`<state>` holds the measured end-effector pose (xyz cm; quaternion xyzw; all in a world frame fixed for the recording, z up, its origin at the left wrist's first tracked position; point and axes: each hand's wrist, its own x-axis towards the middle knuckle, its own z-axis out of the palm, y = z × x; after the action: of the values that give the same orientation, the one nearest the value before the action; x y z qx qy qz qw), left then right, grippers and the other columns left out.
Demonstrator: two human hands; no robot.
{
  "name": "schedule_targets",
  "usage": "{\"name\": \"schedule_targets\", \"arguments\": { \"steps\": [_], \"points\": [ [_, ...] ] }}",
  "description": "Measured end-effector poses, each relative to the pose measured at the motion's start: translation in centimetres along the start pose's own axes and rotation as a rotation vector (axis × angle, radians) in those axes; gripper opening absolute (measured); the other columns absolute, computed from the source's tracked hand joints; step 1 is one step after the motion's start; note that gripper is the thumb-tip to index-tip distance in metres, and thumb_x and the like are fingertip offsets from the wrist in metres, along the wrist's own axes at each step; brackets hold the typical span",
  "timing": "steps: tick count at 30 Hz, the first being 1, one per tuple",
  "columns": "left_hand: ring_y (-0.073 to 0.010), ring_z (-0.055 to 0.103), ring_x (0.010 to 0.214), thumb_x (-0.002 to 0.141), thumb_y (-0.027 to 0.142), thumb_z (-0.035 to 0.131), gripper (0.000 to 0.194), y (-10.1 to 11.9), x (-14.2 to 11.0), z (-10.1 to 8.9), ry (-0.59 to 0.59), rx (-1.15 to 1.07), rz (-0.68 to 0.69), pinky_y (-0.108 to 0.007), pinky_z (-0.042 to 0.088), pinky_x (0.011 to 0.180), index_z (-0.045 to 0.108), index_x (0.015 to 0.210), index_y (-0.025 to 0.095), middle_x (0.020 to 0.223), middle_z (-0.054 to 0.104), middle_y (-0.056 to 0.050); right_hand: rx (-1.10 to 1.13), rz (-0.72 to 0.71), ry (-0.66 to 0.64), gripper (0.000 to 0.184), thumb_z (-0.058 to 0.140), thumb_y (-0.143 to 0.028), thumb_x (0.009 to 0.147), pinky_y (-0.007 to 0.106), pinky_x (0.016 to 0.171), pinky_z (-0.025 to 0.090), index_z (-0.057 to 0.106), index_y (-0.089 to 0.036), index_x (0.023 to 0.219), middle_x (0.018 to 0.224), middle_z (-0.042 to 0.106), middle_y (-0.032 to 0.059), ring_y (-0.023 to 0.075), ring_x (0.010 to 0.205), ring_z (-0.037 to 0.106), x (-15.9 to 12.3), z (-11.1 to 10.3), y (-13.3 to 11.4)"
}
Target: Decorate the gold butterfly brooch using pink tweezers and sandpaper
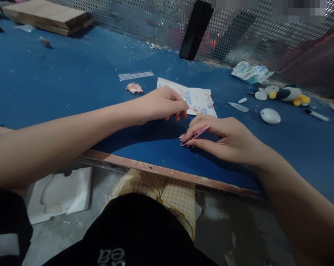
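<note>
My right hand (224, 142) pinches a pink hair clip (198, 133) between thumb and fingers, just above the blue tabletop near its front edge. Small shiny bits show at the clip's lower end. Over the near edge of a torn sheet of sandpaper (200, 96), its printed white backing facing up, is my left hand (167, 103). Its fingers are curled in with the thumb against them; what they hold, if anything, is hidden. Left of the sheet lie a pink and gold ornament (134, 88) and a strip of small rhinestones (136, 75).
A black phone (196, 31) leans on the perforated metal screen (144, 22). To the right lie a white computer mouse (270, 116), a small tube (238, 107), a plush toy (290, 94), a marker (316, 115) and a wipes packet (251, 72). Wooden boards (47, 16) sit back left.
</note>
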<state>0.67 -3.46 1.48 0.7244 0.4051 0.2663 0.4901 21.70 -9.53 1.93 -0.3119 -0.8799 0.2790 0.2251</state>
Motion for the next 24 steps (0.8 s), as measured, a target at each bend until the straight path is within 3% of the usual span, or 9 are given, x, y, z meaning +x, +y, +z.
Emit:
{"name": "schedule_targets", "arguments": {
  "steps": [8, 12, 15, 17, 19, 22, 24],
  "points": [
    [-0.0072, 0.047, 0.050, 0.089, 0.019, 0.060, 0.027, -0.1, 0.0, 0.0, -0.015, 0.017, 0.011, -0.022, 0.034, 0.052, 0.075, 0.067, 0.015, 0.062, 0.065, -0.002, 0.079, 0.158, 0.048, 0.006, 0.072, -0.030, 0.092, 0.036, 0.080, 0.057, 0.074, -0.025, 0.091, 0.093, 0.079, 0.0015, 0.0194, 0.082, 0.074, 0.1, 0.4, -0.9],
    [-0.0072, 0.047, 0.051, 0.087, 0.016, 0.059, 0.027, 0.1, -0.1, 0.0, -0.031, 0.003, 0.004, -0.022, 0.034, 0.051, 0.074, 0.065, 0.014, 0.063, 0.066, -0.003, 0.204, 0.319, 0.194, 0.012, 0.079, -0.034, 0.086, 0.036, 0.075, 0.059, 0.073, -0.024, 0.089, 0.089, 0.078, 0.0008, 0.0192, 0.075, 0.074, 0.2, 0.2, -1.0],
    [-0.0071, 0.045, 0.049, 0.085, 0.015, 0.057, 0.026, 0.4, -0.3, 0.1, -0.048, -0.024, -0.059, -0.023, 0.030, 0.048, 0.076, 0.067, 0.014, 0.065, 0.069, -0.004, 0.278, 0.363, 0.362, 0.014, 0.082, -0.034, 0.082, 0.034, 0.077, 0.059, 0.074, -0.023, 0.084, 0.089, 0.077, 0.0016, 0.0186, 0.078, 0.074, 0.4, -0.1, -0.5],
    [-0.0067, 0.041, 0.046, 0.084, 0.018, 0.055, 0.026, 0.6, -0.5, 0.2, -0.100, -0.105, -0.148, -0.023, 0.025, 0.044, 0.077, 0.071, 0.013, 0.069, 0.072, -0.006, 0.362, 0.362, 0.467, 0.014, 0.082, -0.034, 0.082, 0.034, 0.083, 0.059, 0.073, -0.023, 0.081, 0.087, 0.076, 0.0009, 0.0175, 0.081, 0.073, 0.5, -0.2, -0.1],
    [-0.0079, 0.048, 0.050, 0.082, 0.020, 0.057, 0.024, 0.8, -0.8, 0.3, -0.161, -0.298, -0.249, -0.022, 0.025, 0.044, 0.079, 0.077, 0.012, 0.074, 0.075, -0.008, 0.433, 0.366, 0.522, 0.013, 0.082, -0.033, 0.083, 0.034, 0.087, 0.058, 0.074, -0.023, 0.083, 0.085, 0.075, 0.0006, 0.0167, 0.082, 0.072, 0.5, -0.2, 0.4],
    [-0.0096, 0.059, 0.061, 0.086, 0.021, 0.050, 0.031, 1.2, -1.3, 0.4, -0.308, -0.543, -0.332, -0.019, 0.038, 0.051, 0.080, 0.086, 0.010, 0.089, 0.079, -0.011, 0.477, 0.370, 0.565, 0.014, 0.082, -0.033, 0.082, 0.033, 0.088, 0.057, 0.075, -0.021, 0.083, 0.085, 0.074, 0.0011, 0.0163, 0.083, 0.071, 0.6, -0.2, 0.8],
    [-0.0081, 0.058, 0.059, 0.085, 0.017, 0.053, 0.027, 1.4, -1.6, 0.6, -0.307, -0.593, -0.375, -0.018, 0.039, 0.051, 0.079, 0.084, 0.010, 0.085, 0.078, -0.010, 0.495, 0.389, 0.581, 0.016, 0.083, -0.034, 0.080, 0.034, 0.087, 0.057, 0.074, -0.020, 0.082, 0.086, 0.074, 0.0016, 0.0162, 0.082, 0.070, 0.7, -0.3, 0.8]
  ]
}}
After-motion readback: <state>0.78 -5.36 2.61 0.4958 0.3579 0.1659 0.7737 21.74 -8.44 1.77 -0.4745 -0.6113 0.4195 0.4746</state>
